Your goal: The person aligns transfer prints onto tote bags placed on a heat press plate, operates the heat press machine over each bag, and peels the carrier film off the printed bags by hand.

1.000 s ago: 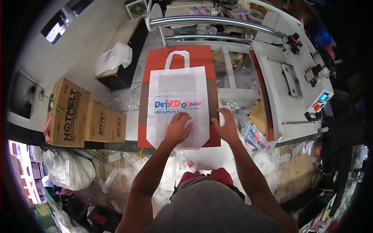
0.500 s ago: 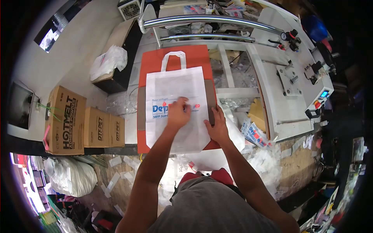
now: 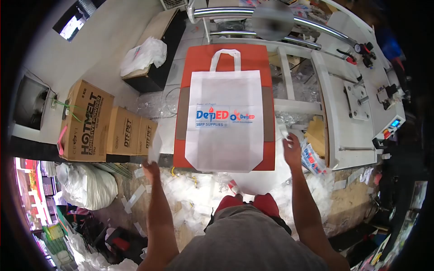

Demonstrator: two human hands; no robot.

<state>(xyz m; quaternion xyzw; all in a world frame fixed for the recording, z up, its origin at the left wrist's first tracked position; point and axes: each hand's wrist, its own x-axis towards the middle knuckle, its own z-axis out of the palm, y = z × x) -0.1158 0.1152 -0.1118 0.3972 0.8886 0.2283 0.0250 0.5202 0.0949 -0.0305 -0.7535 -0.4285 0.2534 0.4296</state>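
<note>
A white tote bag (image 3: 224,144) printed with red and blue lettering lies flat, its handle loop pointing away from me, on a red board (image 3: 192,61) with a brown band across it. To the left of the board, my left hand (image 3: 151,170) is closed on a translucent sheet (image 3: 155,147) that sticks up from the fingers. On the right, beyond the board's edge, my right hand (image 3: 291,147) has its fingers bent round the edge of a white bag (image 3: 282,131). Neither hand touches the tote bag on the board.
Brown cardboard boxes (image 3: 88,122) stand at the left. Metal rails (image 3: 226,11) cross the far side. A white machine (image 3: 346,135) with a small control screen is at the right, beside printed bags (image 3: 313,158). A stuffed plastic bag (image 3: 88,185) sits lower left.
My left hand has left the print and swung left with a translucent sheet in it. My right hand has moved off the tote bag's edge to the right. The lettering is fully uncovered.
</note>
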